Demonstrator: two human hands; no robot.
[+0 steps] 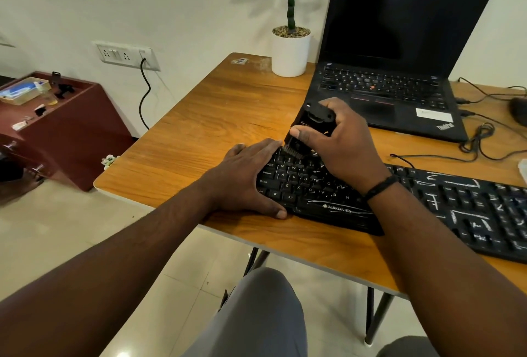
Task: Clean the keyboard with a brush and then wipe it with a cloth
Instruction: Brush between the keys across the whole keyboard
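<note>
Wooden desk [199, 117], keyboard [399, 202] partly hidden, brush [306, 131] bristles obscured

On the table [199, 117], the keyboard [427, 202] lies before the laptop [399, 51], the potted plant [290, 43] to its left.

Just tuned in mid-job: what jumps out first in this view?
The right hand grips a black brush, bristles down on the top-left keys of the black keyboard at the near edge of the wooden table. The left hand lies flat on the keyboard's left end. White streaks mark the keyboard's right half, and an open laptop with a dark screen stands behind.
</note>
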